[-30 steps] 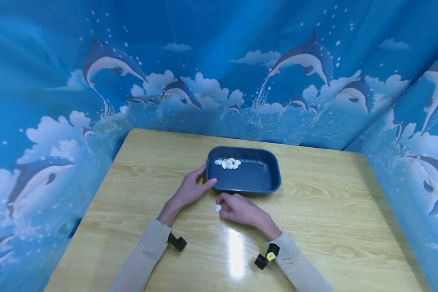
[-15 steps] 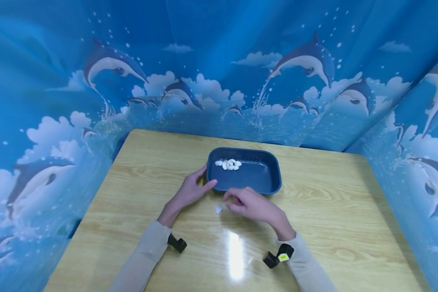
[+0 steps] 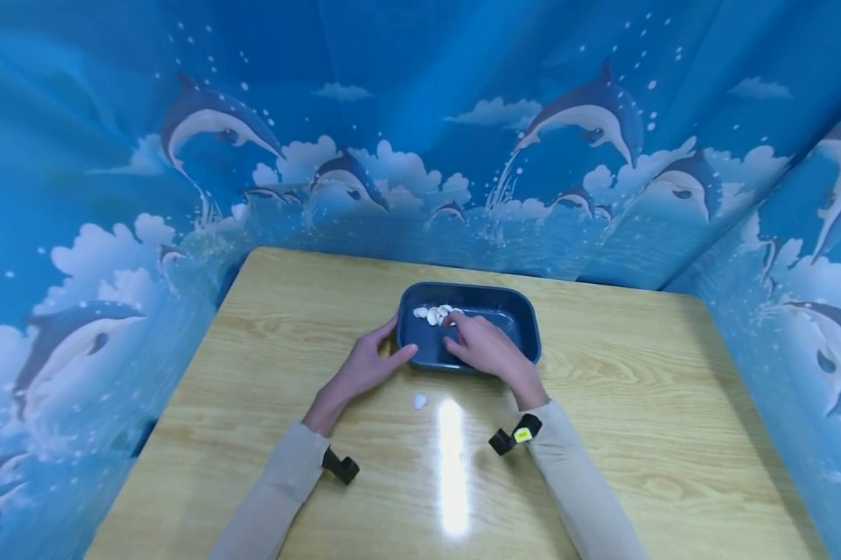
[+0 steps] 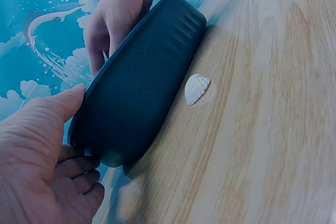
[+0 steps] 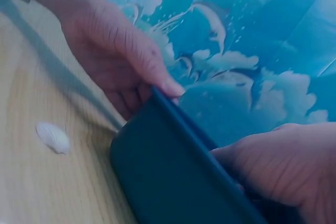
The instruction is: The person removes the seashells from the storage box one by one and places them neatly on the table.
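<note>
My left hand (image 3: 367, 363) holds the near left corner of a deep, dark blue rectangular tray (image 3: 528, 327). Its thumb lies over the rim and its fingers bend against the outer wall in the left wrist view. Inside the tray, several white seashells (image 3: 432, 316) sit bunched toward the left. My right hand (image 3: 486, 344) reaches in over the near side, index fingertip at the right end of that bunch and thumb spread apart below. In the right wrist view, the tray wall hides those fingertips. One white ribbed seashell (image 4: 197, 88) lies on the table in front of the tray.
The wood-grain table (image 3: 637, 435) reaches back to a blue dolphin-print curtain (image 3: 420, 155) behind and at both sides. A bright light reflection (image 3: 452, 467) shows on the tabletop. Each wrist wears a small black camera (image 3: 341, 467).
My right hand leaves the single seashell on the table, lifts away to the right, then moves forward into the tray. My left hand stays at the tray corner.
</note>
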The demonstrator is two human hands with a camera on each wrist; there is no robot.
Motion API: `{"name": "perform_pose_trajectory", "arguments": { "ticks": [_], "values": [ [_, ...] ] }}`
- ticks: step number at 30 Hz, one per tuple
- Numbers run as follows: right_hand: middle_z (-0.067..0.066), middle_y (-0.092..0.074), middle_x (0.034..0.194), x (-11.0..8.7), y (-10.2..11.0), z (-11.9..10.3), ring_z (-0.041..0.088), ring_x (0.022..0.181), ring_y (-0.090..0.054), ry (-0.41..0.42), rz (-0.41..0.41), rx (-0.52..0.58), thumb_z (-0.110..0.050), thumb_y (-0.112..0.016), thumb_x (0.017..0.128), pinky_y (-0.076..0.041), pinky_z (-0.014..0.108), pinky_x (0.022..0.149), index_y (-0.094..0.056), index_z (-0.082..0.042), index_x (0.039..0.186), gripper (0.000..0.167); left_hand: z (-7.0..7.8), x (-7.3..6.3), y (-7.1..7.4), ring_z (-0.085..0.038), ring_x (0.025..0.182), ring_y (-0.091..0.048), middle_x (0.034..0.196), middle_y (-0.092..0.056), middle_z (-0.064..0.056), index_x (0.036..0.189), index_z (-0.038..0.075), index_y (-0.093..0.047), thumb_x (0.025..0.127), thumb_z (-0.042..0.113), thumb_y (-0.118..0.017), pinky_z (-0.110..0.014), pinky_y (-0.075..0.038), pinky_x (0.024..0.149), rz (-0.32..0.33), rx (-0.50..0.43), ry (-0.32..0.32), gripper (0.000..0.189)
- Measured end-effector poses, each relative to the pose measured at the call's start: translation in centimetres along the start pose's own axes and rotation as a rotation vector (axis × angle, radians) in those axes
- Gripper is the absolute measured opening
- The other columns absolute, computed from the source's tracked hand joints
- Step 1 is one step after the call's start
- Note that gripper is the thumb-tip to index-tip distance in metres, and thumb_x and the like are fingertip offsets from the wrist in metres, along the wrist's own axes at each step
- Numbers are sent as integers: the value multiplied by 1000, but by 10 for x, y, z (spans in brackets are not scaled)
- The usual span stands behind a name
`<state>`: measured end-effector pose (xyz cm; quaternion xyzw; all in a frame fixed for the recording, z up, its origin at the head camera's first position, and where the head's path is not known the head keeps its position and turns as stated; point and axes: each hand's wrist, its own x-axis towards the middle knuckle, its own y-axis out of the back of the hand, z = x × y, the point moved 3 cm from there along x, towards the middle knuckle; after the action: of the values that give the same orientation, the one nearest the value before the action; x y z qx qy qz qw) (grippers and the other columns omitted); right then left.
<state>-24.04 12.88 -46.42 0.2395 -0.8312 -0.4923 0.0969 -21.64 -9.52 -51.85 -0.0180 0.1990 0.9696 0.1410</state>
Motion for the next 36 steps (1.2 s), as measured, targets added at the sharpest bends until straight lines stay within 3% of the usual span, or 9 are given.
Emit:
{"name": "perform_pose_trajectory", "arguments": {
  "ticks": [7, 16, 21, 31, 36],
  "values": [
    [2, -65, 86, 33, -12, 7, 16, 68, -55, 6, -3, -34, -20, -65, 103, -48, 32, 62, -62, -4, 134, 36, 2, -2, 1, -27, 157, -25, 169, -30, -3, 164, 17, -32, 101, 45, -69, -49, -24, 128, -10, -7, 3, 79],
    [8, -71, 99, 56, -19, 4, 18, 76, -62, 17, -1, -42, -16, -64, 103, -56, 38, 70, -63, -1, 136, 36, 1, -2, 2, -26, 158, -23, 170, -30, -3, 164, 16, -31, 101, 43, -69, -49, -23, 129, -12, -22, 2, 78],
    [10, -74, 111, 61, -23, 4, 18, 85, -67, 34, -27, -57, -17, -65, 103, -60, 39, 79, -63, -4, 138, 38, 2, -2, 3, -25, 158, -23, 170, -29, -4, 164, 15, -30, 102, 41, -68, -48, -22, 129, -20, -29, -17, 77],
    [6, -72, 104, 60, -23, 1, 13, 78, -62, 105, -69, 22, -11, -66, 103, -56, 31, 70, -71, -8, 120, 19, 4, -2, 3, -28, 158, -22, 170, -28, -8, 164, 12, -31, 103, 37, -68, -49, -19, 129, -22, -37, -24, 76],
    [7, -72, 107, 60, -23, 1, 14, 80, -63, 120, -96, 38, -8, -66, 102, -56, 30, 71, -70, -7, 121, 20, 5, -3, 3, -28, 158, -22, 170, -28, -8, 164, 12, -30, 103, 38, -68, -48, -19, 129, -27, -36, -25, 76]
  ]
}}
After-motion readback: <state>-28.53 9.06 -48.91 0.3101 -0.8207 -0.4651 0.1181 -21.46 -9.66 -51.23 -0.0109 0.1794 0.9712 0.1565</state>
